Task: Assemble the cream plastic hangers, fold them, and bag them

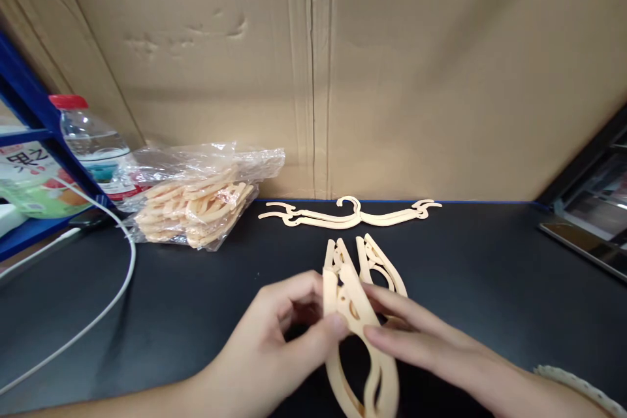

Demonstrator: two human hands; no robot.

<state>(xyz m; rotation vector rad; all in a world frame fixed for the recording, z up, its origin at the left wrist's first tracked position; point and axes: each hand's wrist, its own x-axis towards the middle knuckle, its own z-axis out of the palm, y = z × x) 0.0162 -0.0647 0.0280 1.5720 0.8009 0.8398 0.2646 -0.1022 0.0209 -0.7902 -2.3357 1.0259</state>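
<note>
Both hands hold a folded beige plastic hanger (360,333) just above the black table (196,313). My left hand (279,339) pinches its left arm between thumb and curled fingers. My right hand (421,339) grips it from the right, with the fingers stretched along its side and the thumb under it. The hanger's two arms point away from me and its loop points toward me. An unfolded hanger of the same kind (350,214) lies flat beyond the hands, near the cardboard wall.
A clear plastic bag (200,199) with several folded hangers lies at the back left. A water bottle (93,144) and a blue shelf (29,137) stand at far left, a white cable (115,294) curves over the table, and a cardboard wall (343,65) closes the back.
</note>
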